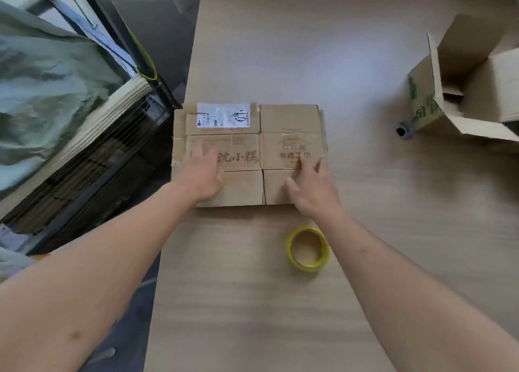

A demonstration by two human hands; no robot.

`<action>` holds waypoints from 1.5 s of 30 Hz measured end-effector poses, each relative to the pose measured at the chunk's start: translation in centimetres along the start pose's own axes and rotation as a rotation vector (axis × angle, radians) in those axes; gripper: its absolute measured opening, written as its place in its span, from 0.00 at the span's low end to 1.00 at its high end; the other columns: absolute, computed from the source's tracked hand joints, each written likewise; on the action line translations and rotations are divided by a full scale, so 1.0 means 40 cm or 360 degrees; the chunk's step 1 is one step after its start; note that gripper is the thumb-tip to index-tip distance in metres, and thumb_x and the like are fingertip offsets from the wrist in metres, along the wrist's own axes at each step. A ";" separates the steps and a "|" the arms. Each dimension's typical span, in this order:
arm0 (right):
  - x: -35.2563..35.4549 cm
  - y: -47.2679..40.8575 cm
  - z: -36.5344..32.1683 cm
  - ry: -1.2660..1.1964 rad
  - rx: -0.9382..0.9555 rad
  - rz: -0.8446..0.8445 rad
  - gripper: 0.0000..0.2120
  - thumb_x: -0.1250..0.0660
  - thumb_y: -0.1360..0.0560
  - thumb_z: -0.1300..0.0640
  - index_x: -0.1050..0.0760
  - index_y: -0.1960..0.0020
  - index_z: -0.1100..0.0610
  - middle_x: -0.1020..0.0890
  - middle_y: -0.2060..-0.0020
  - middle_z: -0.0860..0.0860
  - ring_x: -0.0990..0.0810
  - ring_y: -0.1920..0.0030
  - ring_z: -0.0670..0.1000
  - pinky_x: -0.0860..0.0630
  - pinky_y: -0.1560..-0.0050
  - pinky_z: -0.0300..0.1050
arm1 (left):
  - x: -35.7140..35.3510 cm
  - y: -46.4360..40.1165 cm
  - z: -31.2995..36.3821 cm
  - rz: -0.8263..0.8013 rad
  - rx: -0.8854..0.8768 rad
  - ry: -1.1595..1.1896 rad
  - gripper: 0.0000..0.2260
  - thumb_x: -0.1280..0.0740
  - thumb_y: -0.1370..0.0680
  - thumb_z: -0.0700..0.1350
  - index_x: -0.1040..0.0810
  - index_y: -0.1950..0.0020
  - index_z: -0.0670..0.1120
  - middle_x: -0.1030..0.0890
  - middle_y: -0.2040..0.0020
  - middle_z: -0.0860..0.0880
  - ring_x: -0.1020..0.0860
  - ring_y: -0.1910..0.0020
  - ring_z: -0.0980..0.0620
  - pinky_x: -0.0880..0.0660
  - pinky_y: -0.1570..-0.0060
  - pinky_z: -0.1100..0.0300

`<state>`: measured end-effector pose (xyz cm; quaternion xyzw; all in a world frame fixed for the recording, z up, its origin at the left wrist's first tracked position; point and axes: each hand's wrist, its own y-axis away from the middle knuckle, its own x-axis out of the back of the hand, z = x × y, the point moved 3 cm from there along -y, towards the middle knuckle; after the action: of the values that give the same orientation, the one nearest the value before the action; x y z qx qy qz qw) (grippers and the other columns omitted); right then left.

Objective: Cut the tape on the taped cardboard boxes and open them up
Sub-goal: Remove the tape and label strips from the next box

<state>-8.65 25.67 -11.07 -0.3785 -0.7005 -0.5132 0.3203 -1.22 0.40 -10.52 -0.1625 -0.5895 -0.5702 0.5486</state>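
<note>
Your left hand and right hand press flat, fingers straight, on the flattened cardboard box at the table's left edge, pinning it still.

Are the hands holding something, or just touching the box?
Nothing is held. The left hand and right hand lie flat on top of the flattened cardboard box, with no grip.

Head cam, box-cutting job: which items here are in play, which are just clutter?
In play:
- flattened cardboard box, under both hands
- left hand, flat on it
- right hand, flat on it
- opened box, far right

Clutter:
- yellow tape roll
- small grey cylinder
- black wire rack beside the table
</note>
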 end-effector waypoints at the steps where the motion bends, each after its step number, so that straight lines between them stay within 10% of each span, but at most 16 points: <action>1: -0.005 -0.005 -0.003 -0.0018 -0.0026 0.0032 0.35 0.39 0.21 0.36 0.46 0.18 0.44 0.49 0.19 0.62 0.45 0.20 0.64 0.41 0.22 0.59 | -0.002 -0.012 -0.010 0.0028 0.0015 -0.0015 0.25 0.37 0.18 0.53 0.36 0.22 0.50 0.45 0.20 0.37 0.40 0.22 0.34 0.33 0.27 0.40; 9: -0.001 0.004 -0.004 -0.0569 -0.0119 0.0425 0.30 0.30 0.27 0.34 0.30 0.30 0.47 0.32 0.31 0.56 0.28 0.32 0.60 0.30 0.29 0.56 | 0.015 -0.034 -0.037 0.0232 0.0200 0.0422 0.30 0.31 0.23 0.61 0.34 0.23 0.57 0.35 0.26 0.39 0.31 0.28 0.35 0.32 0.27 0.41; 16: 0.060 0.024 -0.003 -0.0853 -0.0238 0.0497 0.46 0.27 0.33 0.28 0.40 0.24 0.47 0.35 0.33 0.53 0.34 0.29 0.58 0.33 0.29 0.54 | 0.079 -0.028 -0.052 0.0407 0.0558 0.1206 0.31 0.28 0.24 0.61 0.33 0.25 0.53 0.33 0.33 0.47 0.27 0.38 0.46 0.27 0.37 0.48; 24: 0.113 0.055 -0.009 -0.1165 -0.0076 0.0277 0.53 0.34 0.36 0.19 0.48 0.19 0.39 0.39 0.32 0.49 0.39 0.23 0.56 0.44 0.21 0.52 | 0.145 0.006 0.032 0.0438 0.0227 0.1857 0.11 0.37 0.15 0.52 0.30 0.35 0.51 0.21 0.43 0.52 0.21 0.44 0.55 0.23 0.49 0.57; 33: 0.178 0.073 0.077 -0.1616 0.0216 -0.0152 0.55 0.22 0.43 0.24 0.44 0.23 0.30 0.33 0.24 0.44 0.35 0.23 0.48 0.37 0.22 0.58 | 0.177 0.098 0.145 -0.0006 -0.0015 0.2235 0.14 0.32 0.17 0.49 0.25 0.32 0.57 0.15 0.39 0.50 0.17 0.40 0.48 0.18 0.47 0.47; 40: 0.285 0.129 0.166 -0.1768 0.0520 -0.0238 0.51 0.25 0.36 0.38 0.43 0.18 0.43 0.29 0.25 0.44 0.27 0.30 0.38 0.31 0.26 0.43 | 0.169 0.167 0.273 -0.0245 -0.0145 0.2342 0.27 0.29 0.26 0.47 0.25 0.26 0.52 0.18 0.34 0.44 0.22 0.32 0.40 0.22 0.38 0.38; 45: 0.349 0.184 0.258 -0.1854 0.0529 -0.0046 0.45 0.23 0.31 0.37 0.38 0.20 0.45 0.23 0.30 0.44 0.22 0.32 0.46 0.25 0.30 0.57 | 0.173 0.234 0.415 -0.0199 -0.0336 0.2202 0.30 0.22 0.32 0.45 0.22 0.30 0.45 0.18 0.33 0.45 0.21 0.32 0.45 0.28 0.29 0.46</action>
<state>-10.07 39.80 1.37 -0.5327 -0.8364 -0.1095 -0.0681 -3.62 14.27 4.05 0.2194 -0.0549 -0.6274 0.7451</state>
